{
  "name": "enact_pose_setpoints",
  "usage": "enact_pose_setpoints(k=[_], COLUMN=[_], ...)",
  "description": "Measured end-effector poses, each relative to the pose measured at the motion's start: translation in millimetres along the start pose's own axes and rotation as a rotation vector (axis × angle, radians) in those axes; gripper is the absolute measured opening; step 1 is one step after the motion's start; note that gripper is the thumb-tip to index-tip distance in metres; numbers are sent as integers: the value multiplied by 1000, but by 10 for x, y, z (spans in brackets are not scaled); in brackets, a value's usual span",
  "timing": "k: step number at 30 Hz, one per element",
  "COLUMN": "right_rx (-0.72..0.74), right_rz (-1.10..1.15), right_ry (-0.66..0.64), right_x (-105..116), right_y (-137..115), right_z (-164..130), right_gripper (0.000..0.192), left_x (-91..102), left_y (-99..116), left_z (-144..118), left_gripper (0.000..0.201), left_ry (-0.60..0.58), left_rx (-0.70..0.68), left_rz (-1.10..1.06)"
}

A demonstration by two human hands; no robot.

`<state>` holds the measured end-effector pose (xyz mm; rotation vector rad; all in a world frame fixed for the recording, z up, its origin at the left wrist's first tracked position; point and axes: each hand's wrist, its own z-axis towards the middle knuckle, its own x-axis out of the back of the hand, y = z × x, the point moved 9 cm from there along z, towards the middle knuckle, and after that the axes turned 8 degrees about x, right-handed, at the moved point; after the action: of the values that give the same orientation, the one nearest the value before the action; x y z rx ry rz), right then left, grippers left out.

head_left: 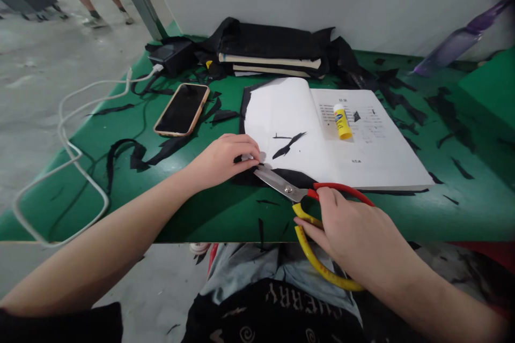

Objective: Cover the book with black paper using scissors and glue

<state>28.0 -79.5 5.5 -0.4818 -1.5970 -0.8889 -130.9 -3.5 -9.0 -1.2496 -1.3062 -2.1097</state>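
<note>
Right hand (354, 236) grips my scissors (306, 198) at the table's (201, 214) front edge; left hand (225, 158) pinches black paper (295, 177) beside the open book (362, 155), glue stick (342, 121) on it

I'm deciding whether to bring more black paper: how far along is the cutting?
Done: many black scraps litter the green table. In hand: the right hand works scissors at a black piece pinned by the left hand. Left: can't tell; the glue stick lies on the open book.
</note>
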Motion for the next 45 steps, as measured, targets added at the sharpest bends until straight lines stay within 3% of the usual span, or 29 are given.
enact_pose_setpoints(k=[11,19,25,30,34,39,45], right_rx=[44,106,97,25,-60,-206,-345], right_rz=[-3,-39,3,54,117,192,274], right_ry=[-15,48,64,137,178,231,271], right_x=[-74,-65,-77,-26,-15,-10,-45], right_y=[-27,-52,-35,66,199,452,806], right_z=[30,33,38,-43,-153,-248,-287], right_gripper=[39,36,37,43,45,47,49], left_x=[-15,-5,43,240,428,500,428], left_y=[-101,-184,-243,-335,-343,-352,-319], left_z=[25,57,48,-4,-69,-128,-140], left_gripper=[12,13,14,18,17,28,32], left_ry=[-11,-23,44,237,373,423,401], left_rx=[79,187,252,352,352,324,330], left_rz=[-137,-230,-237,-99,154,428,556])
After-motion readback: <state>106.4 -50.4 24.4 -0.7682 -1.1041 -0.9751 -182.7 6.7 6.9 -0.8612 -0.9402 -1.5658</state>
